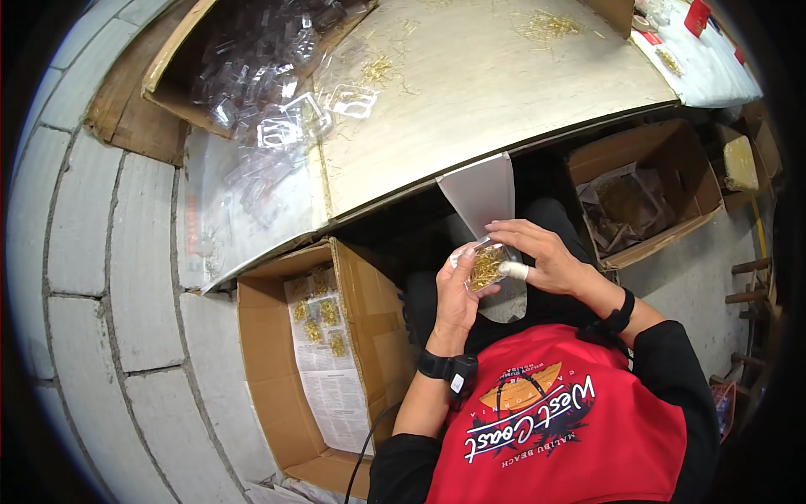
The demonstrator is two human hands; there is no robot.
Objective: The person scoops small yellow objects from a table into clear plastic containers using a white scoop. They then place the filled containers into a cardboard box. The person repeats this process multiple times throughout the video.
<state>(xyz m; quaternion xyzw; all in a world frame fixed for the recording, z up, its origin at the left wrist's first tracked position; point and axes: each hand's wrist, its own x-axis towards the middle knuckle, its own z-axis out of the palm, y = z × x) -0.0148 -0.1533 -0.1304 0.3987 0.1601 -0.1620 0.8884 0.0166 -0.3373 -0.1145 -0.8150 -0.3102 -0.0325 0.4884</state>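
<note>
Above my lap, a small clear plastic pack full of thin gold-coloured metal pieces, pin-like in shape, is held between both hands. My left hand grips it from the left side, thumb along the edge. The fingers of my right hand rest over its far edge, and the thumb, wrapped in white tape, presses at its right side. Just beyond the hands, a pale flat panel rises toward the table edge. Whether the pack is closed cannot be made out.
A table ahead bears loose gold pieces and a heap of clear plastic packs. Left of me, a cardboard box lined with newspaper contains several filled packs. Another cardboard box stands at the right.
</note>
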